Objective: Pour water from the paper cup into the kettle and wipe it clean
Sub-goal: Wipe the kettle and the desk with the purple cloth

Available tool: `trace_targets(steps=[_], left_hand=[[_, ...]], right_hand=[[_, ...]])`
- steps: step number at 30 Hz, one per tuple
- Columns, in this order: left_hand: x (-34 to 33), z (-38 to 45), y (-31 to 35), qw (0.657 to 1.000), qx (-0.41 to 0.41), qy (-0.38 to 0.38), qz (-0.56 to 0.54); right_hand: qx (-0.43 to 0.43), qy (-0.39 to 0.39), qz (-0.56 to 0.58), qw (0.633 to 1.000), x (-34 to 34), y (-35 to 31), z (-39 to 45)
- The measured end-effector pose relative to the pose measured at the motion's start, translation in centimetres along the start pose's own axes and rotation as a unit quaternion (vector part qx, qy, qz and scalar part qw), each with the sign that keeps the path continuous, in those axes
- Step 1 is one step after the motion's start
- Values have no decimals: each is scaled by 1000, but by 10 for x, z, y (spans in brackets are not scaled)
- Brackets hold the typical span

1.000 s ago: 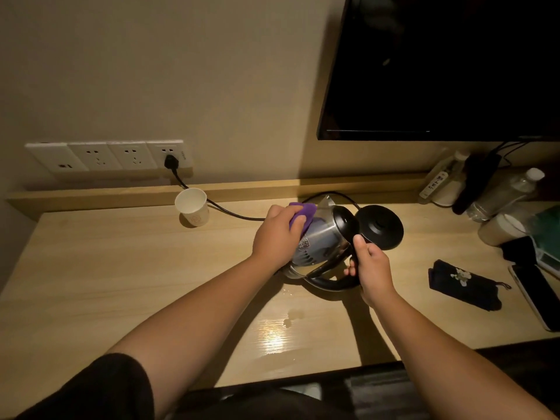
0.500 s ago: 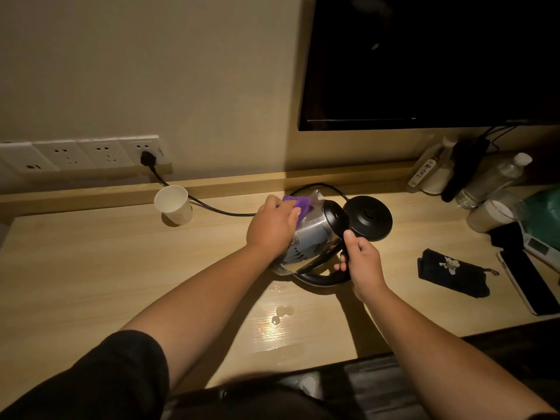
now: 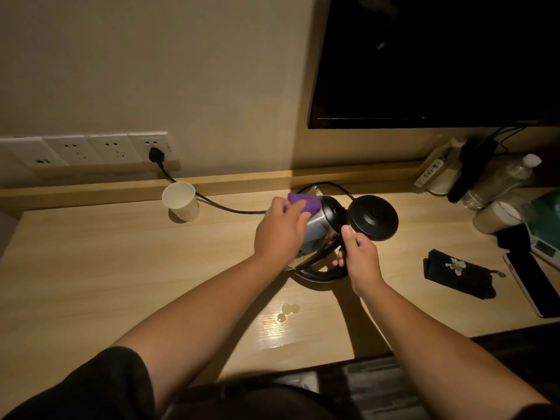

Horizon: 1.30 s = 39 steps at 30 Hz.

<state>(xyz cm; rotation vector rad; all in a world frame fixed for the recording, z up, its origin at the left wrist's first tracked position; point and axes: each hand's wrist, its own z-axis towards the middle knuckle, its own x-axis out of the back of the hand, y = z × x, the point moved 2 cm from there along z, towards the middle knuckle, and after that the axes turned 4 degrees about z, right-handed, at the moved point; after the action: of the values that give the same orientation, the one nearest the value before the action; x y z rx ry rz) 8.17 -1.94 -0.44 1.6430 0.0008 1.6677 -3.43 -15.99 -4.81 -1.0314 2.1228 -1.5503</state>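
My left hand (image 3: 280, 230) presses a purple cloth (image 3: 304, 203) onto the tilted kettle (image 3: 322, 227) on the desk (image 3: 121, 268) — right hand (image 3: 360, 257) grips its handle. Paper cup (image 3: 181, 201) stands upright, well left.

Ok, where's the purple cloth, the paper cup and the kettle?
purple cloth (image 3: 304, 204): head view, on the fold above the fingers.
paper cup (image 3: 181, 204): head view, on its side wall.
kettle (image 3: 321, 227): head view, on its shiny body.
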Motion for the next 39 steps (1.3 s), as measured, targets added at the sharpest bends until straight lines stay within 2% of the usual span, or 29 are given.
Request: trace_targets(steps=[3,7,12,17,22,24,27,30,32,35,39], left_hand=[[-3,-7,22,995,-85,27,49],[-13,-15,9,985,-137,33,101],[-16,-30,-30,995,-66,6,70],[-14,-30,-62,993,110,-28,-22],[-8,-17,-65,988,151,-14,-16],[-5,-16,-50,992,122,0,-13],[-3,-19,-5,1000,15,26,-3],[-11,-23,26,992,-113,18,51],[-14,-24,22,982,-159,-2,98],[-14,-29,-1,974,-180,-26,134],[-14,-46,-38,981,-158,-24,113]], right_hand=[[2,6,-6,1000,-3,0,1],[-11,9,13,1000,-3,5,0],[-40,15,59,997,-1,10,1],[-50,17,69,996,-4,9,-1],[-46,26,62,997,-10,2,-4],[-44,37,49,997,-13,0,-6],[-36,44,20,998,-20,-6,-9],[-43,49,23,998,-24,-11,-9],[-51,51,26,997,-25,-13,-9],[-74,47,40,995,-24,-12,-7],[-139,56,95,984,-21,-10,-8]])
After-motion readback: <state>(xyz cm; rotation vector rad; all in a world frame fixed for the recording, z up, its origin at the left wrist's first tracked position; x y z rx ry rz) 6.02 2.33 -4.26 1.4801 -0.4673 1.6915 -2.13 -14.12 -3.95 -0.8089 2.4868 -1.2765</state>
